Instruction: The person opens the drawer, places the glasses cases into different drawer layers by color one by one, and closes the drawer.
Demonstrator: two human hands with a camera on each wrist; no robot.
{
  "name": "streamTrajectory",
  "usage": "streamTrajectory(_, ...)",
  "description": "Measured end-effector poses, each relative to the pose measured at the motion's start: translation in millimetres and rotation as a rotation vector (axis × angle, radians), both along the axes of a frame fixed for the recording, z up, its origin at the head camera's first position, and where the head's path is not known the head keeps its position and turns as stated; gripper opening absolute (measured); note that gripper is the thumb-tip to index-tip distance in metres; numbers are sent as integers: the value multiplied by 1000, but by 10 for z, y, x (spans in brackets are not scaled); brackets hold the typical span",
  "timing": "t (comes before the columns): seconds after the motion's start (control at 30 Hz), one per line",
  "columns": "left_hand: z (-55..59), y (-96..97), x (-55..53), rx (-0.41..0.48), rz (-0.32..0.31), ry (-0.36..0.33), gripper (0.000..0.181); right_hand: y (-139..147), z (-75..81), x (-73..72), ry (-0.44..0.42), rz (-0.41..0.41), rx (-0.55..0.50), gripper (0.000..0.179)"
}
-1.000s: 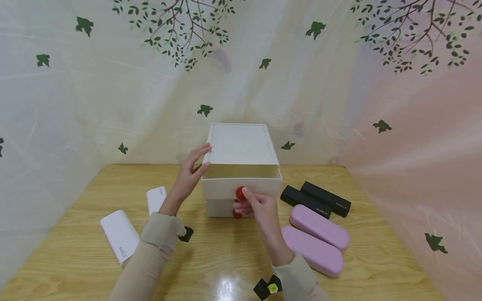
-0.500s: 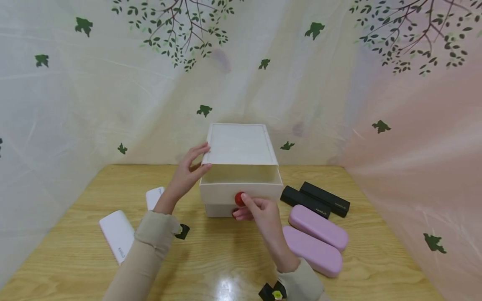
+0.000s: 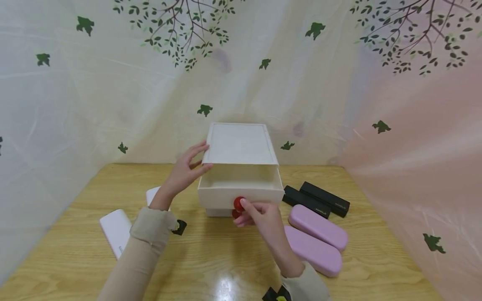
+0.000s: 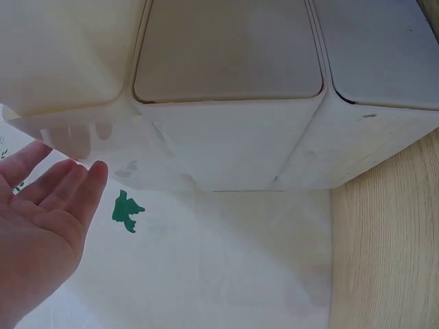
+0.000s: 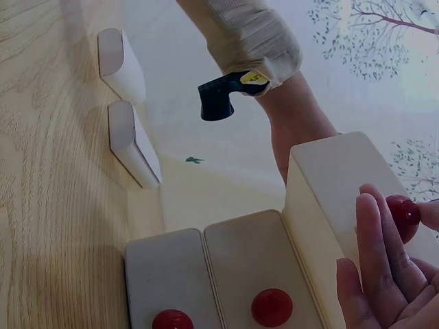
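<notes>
The wood-grain desk supports a white, box-shaped drawer cabinet at its rear centre. The white rectangular upper drawer projects from the cabinet front. Two pink, rounded oblong cases lie to the right. My left hand, fingers extended, thumb apart, steadies the cabinet's left side; my right hand pinches the drawer's glossy red round knob.

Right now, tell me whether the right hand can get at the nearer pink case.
Probably yes, once the right hand frees its grip from the top red knob: the nearer pink case lies on that hand's side, with nothing on top.
</notes>
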State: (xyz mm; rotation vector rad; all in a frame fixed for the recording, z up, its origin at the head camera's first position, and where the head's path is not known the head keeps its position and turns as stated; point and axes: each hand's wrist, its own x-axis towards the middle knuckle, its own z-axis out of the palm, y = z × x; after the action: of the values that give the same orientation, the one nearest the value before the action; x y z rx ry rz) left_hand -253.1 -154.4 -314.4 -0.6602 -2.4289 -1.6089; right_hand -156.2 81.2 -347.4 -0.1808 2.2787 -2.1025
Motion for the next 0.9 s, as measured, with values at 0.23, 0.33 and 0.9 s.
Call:
streamTrajectory(0.23, -7, -7, -15, -7, 6, -6, 59, 45, -12, 59, -10, 37, 19, 43)
streamTrajectory(0.33, -4, -1, -9, -5, 7, -6, 58, 65, -8, 97, -22, 43, 20, 42)
streamTrajectory(0.9, -34, 4, -1, -4, 26, -5, 59, 146, -14, 307, -13, 125, 8, 41)
